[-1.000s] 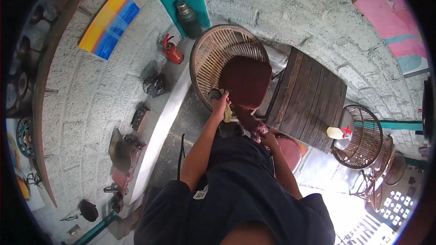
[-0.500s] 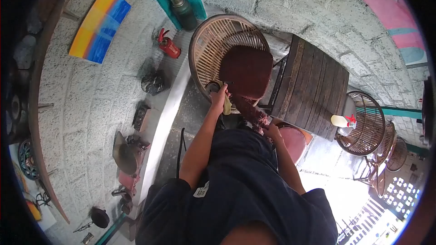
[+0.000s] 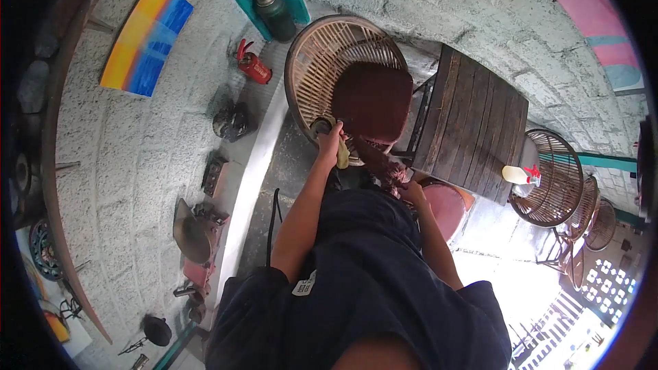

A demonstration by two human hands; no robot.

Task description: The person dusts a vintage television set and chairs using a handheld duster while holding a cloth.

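My left hand (image 3: 331, 144) is closed around a yellow-green cloth (image 3: 343, 157) at the near left side of a round rattan chair (image 3: 310, 62). A dark red cushion (image 3: 373, 101) covers the chair's seat. Lower and to the right, my right hand (image 3: 413, 195) grips a fluffy maroon duster (image 3: 387, 173); its handle is hidden in my fingers. The duster's far end reaches up to the front edge of the cushion.
A dark wooden plank table (image 3: 469, 120) stands right of the chair, with a spray bottle (image 3: 517, 175) at its corner. Below it is a red round-seated stool (image 3: 444, 211). More rattan chairs (image 3: 552, 178) stand at right. A fire extinguisher (image 3: 253, 65) and green flask (image 3: 274, 15) are by the wall.
The view has shifted slightly, so the chair and table sit a little higher. Both hands keep their hold, and the duster has moved only slightly by the cushion's front edge.
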